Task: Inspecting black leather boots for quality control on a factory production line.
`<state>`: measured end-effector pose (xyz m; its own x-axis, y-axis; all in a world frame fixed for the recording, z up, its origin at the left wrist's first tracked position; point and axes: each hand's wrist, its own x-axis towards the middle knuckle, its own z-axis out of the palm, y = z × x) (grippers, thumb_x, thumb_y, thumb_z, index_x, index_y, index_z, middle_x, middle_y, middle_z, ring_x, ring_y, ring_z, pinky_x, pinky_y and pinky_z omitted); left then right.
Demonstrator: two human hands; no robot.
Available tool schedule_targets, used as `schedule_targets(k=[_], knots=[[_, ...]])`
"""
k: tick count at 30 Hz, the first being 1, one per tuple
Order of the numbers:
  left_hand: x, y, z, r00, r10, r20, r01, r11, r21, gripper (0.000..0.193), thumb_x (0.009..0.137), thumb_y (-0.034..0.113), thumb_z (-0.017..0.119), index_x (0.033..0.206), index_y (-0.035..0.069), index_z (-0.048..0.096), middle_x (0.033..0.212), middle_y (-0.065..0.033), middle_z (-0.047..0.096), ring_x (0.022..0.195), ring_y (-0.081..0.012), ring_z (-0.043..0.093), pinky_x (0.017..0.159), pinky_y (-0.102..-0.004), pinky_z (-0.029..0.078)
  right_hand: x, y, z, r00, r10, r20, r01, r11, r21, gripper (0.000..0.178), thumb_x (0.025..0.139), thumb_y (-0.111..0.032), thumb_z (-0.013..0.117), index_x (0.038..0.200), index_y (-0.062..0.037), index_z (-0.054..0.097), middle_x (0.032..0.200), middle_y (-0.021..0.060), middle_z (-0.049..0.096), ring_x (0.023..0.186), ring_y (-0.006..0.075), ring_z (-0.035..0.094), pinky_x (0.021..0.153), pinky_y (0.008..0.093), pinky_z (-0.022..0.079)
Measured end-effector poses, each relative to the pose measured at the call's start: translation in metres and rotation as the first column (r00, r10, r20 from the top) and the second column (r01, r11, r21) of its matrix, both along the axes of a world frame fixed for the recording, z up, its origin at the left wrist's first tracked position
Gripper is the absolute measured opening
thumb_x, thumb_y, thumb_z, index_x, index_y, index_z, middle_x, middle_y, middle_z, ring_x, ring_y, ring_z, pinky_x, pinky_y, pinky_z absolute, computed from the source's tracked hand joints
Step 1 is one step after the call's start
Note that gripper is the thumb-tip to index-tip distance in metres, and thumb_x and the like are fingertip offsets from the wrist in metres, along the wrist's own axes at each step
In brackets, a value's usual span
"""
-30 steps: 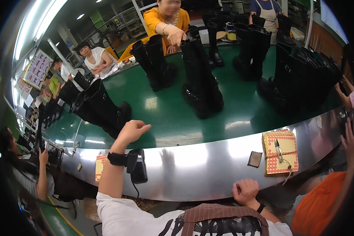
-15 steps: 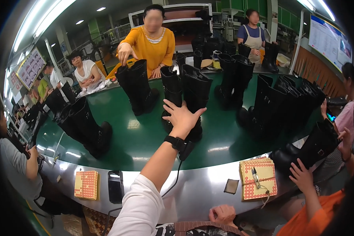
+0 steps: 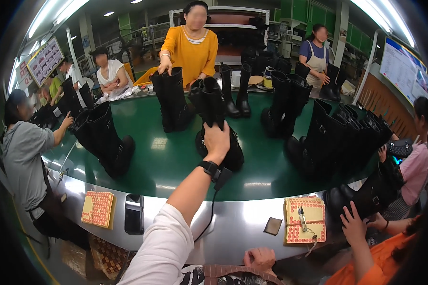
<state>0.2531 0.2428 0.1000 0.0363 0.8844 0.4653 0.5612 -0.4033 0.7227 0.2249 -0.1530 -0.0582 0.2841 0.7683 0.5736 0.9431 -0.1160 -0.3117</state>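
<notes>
My left hand (image 3: 217, 141) is wrapped round the shafts of a pair of tall black boots (image 3: 209, 102) in the middle of the green surface. The shafts are squeezed together above my grip; my hand and wrist partly hide the lower parts. A black band with a cable (image 3: 211, 169) is on my left wrist. At the steel edge close to me, my right hand (image 3: 260, 259) rests with its fingers curled, and nothing shows in it. Other black boots stand to the left (image 3: 104, 140) and right (image 3: 314, 137) of the held pair.
A stack of printed cards with thread snips (image 3: 301, 218), a small dark square (image 3: 272, 226), a phone (image 3: 134, 214) and another card stack (image 3: 98, 209) lie on the steel edge (image 3: 242, 216). Across the green table (image 3: 157, 161), a person in yellow touches boots (image 3: 170, 99). Co-workers flank me.
My left hand has gone from spread fingers against the boots to a grip round their shafts, which are drawn together. At the left, a person in grey now reaches toward boots.
</notes>
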Motion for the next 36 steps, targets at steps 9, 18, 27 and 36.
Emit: schedule_targets(k=[9, 18, 27, 36], knots=[[-0.133, -0.152, 0.046, 0.957, -0.249, -0.148, 0.287, 0.88, 0.378, 0.022, 0.089, 0.02, 0.061, 0.096, 0.002, 0.069, 0.084, -0.0249, 0.064, 0.069, -0.0437, 0.062, 0.062, -0.049, 0.049, 0.013, 0.044, 0.104, 0.852, 0.306, -0.425, -0.267, 0.952, 0.152, 0.11, 0.066, -0.04, 0.086, 0.145, 0.005, 0.024, 0.143, 0.0244, 0.035, 0.13, 0.037, 0.038, 0.11, 0.0423, 0.031], [-0.21, -0.224, 0.038, 0.677, -0.667, -0.31, 0.732, 0.655, 0.188, 0.046, 0.075, 0.024, 0.073, 0.11, -0.004, 0.064, 0.098, -0.0228, 0.064, 0.082, -0.0406, 0.063, 0.072, -0.0403, 0.051, -0.021, 0.085, 0.116, 0.877, 0.34, -0.339, -0.26, 0.93, 0.259, 0.096, 0.068, -0.03, 0.082, 0.141, 0.0051, 0.031, 0.136, 0.024, 0.042, 0.124, 0.0398, 0.044, 0.105, 0.0436, 0.038], [-0.209, -0.208, -0.056, 0.912, -0.41, -0.02, 0.331, 0.705, 0.627, 0.087, 0.073, 0.007, 0.079, 0.136, -0.015, 0.024, 0.124, -0.0296, 0.047, 0.108, -0.0405, 0.056, 0.095, -0.0432, 0.044, -0.038, 0.097, 0.091, 0.862, 0.189, -0.471, -0.049, 0.955, 0.293, 0.081, 0.07, -0.011, 0.077, 0.139, 0.0001, 0.037, 0.14, 0.0241, 0.039, 0.125, 0.0429, 0.042, 0.106, 0.0454, 0.037], [-0.22, -0.222, -0.073, 0.849, -0.384, 0.363, 0.469, 0.864, -0.184, 0.043, 0.075, 0.004, 0.073, 0.113, -0.005, 0.057, 0.107, -0.0153, 0.063, 0.101, -0.0249, 0.06, 0.093, -0.0346, 0.044, 0.002, 0.071, 0.077, 0.843, 0.118, -0.524, 0.105, 0.92, 0.376, 0.019, 0.084, -0.01, 0.072, 0.1, -0.0005, 0.065, 0.083, 0.0129, 0.065, 0.064, 0.0231, 0.058, 0.059, 0.0322, 0.046]])
